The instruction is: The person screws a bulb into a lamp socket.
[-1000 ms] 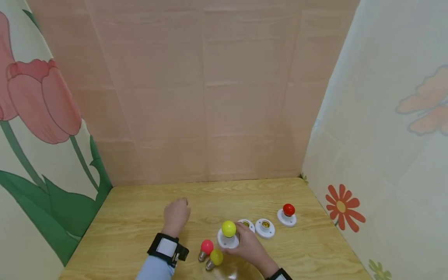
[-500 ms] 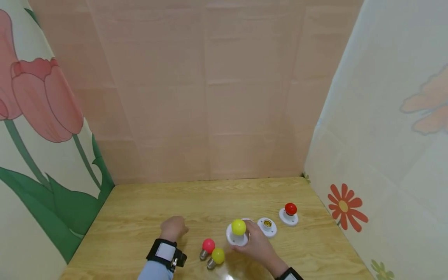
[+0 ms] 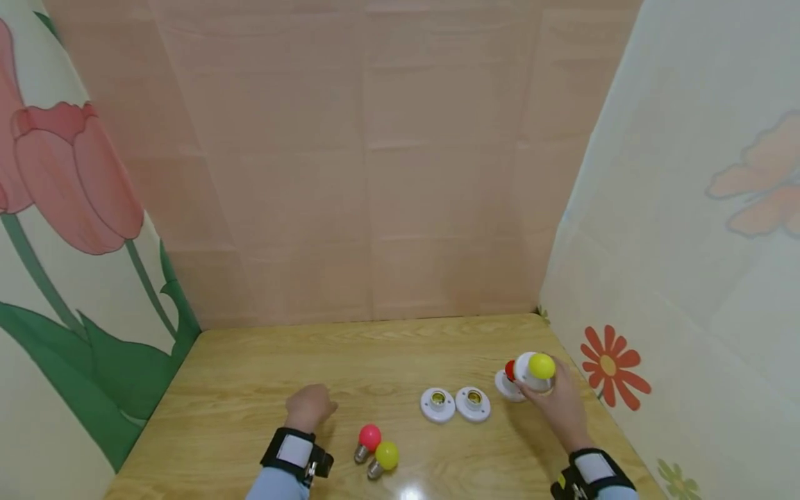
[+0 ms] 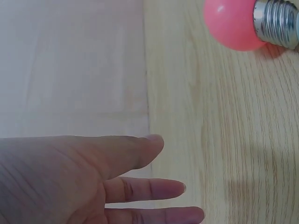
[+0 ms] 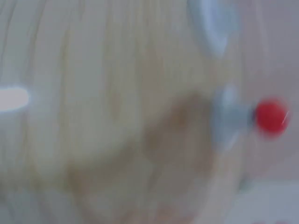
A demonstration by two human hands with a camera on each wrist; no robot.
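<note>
Left hand [image 3: 310,407] hovers relaxed — right hand [image 3: 562,410] grips

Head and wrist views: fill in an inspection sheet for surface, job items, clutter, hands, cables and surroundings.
Surface: wood-grain table, glare spot at its near side.
Job items: left bulbless lamp holder beside right bulbless lamp holder; red bulb in a standing lamp holder; pink bulb and loose yellow bulb lying side by side.
Clutter: nothing seen.
Hands: right hand grips a raised lamp holder fitted with another yellow bulb; left hand holds nothing.
Cables: nothing seen.
Surroundings: brownish backdrop; tulip-print sheet left; flower-and-butterfly sheet right.
</note>
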